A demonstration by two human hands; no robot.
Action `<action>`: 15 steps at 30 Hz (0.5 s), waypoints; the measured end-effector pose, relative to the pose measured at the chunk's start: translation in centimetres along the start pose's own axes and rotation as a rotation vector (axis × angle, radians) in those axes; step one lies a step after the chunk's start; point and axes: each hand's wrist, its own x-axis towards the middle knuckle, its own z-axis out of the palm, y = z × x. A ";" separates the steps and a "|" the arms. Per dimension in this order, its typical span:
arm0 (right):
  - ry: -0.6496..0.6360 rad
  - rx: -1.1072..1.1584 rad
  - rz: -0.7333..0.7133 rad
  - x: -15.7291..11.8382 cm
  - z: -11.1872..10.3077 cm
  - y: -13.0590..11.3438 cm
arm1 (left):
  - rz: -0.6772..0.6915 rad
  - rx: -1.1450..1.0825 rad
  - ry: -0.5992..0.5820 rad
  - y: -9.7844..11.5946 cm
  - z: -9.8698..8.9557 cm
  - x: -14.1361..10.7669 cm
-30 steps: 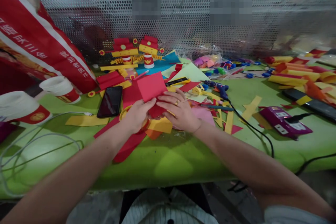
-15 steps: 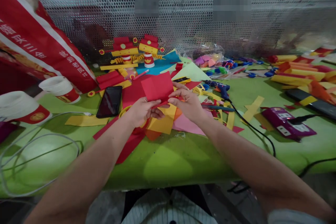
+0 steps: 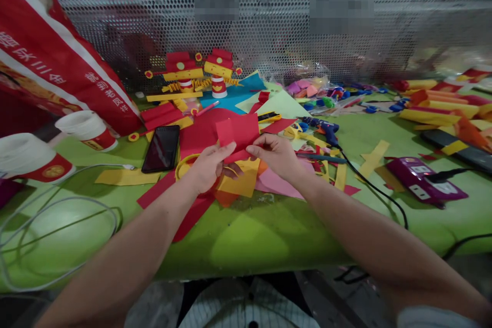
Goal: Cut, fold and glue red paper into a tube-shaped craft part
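A creased piece of red paper (image 3: 243, 130) is held up between my two hands, above a heap of coloured paper. My left hand (image 3: 209, 166) pinches its lower left part, thumb on top and fingers underneath. On the lower right edge, my right hand (image 3: 274, 152) closes thumb and fingertips. The near edge of the paper appears folded up as a narrow strip. Beneath lie an orange-yellow sheet (image 3: 243, 180), a pink sheet (image 3: 277, 184) and larger red sheets (image 3: 198, 136). Scissors with yellow handles (image 3: 183, 164) lie partly hidden beside my left hand.
A black phone (image 3: 161, 148), paper cups (image 3: 86, 130) and a white cable (image 3: 57, 205) lie left. Behind stand two red-and-yellow paper figures (image 3: 218, 74). On the right are a blue glue gun (image 3: 325, 127), its black cord, and a purple power strip (image 3: 425, 179).
The red paper has come lower and tilted flatter, and its near edge now shows a folded strip. My right hand's fingers have closed in on its edge.
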 end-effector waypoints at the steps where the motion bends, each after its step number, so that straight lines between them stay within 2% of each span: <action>1: 0.001 0.002 0.008 0.0 0.0 -0.1 | 0.032 0.019 0.019 -0.1 0.0 0.0; 4: -0.001 0.028 0.027 -0.1 0.2 -0.2 | 0.078 0.073 0.066 -0.3 0.0 0.1; 8: 0.029 0.134 0.012 -0.2 0.4 -0.1 | 0.067 0.075 0.100 -0.4 0.0 0.4; 11: 0.012 0.163 -0.073 -0.2 0.0 -0.1 | 0.054 0.023 0.112 -0.2 -0.1 0.5; 15: -0.087 0.098 -0.191 0.3 -1.4 0.0 | 0.021 -0.040 0.144 0.2 -0.3 0.5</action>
